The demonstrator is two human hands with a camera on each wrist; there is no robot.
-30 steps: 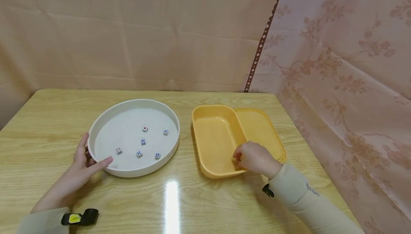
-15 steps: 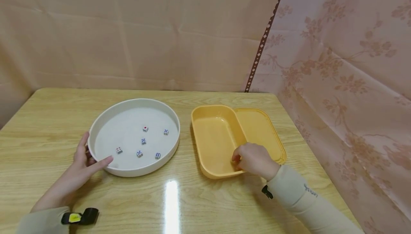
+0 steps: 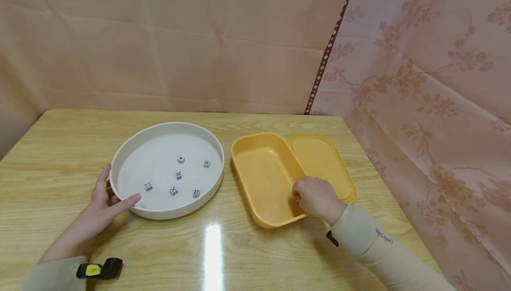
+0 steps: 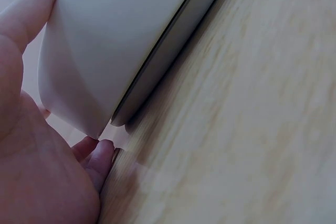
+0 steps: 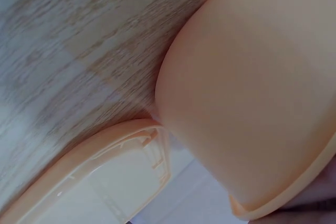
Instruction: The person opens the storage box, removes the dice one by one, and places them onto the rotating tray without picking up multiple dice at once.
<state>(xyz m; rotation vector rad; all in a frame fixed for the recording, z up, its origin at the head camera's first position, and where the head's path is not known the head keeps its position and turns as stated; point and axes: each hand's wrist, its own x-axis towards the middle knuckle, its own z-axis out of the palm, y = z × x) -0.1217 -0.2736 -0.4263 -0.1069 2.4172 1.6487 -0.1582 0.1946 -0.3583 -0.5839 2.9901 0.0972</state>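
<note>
My left hand holds the near left rim of a round white tray, thumb over the rim and fingers along the outer wall. In the left wrist view, curled fingertips lie by the tray's lower edge. Several small white dice lie scattered in the tray, among them one with a red dot. My right hand reaches over the near right wall of a yellow plastic box, fingers curled inside it. A tiny whitish piece, apparently a die, shows at its fingertips, mostly hidden.
A yellow lid lies flat to the right of the box, close against it. The wooden table has a bright light reflection in front. Cloth curtains hang behind and at the right.
The yellow box has turned, its far end swinging left and its near end shifting slightly toward me. My right fingers have curled closer together. My left hand and the tray have stayed put.
</note>
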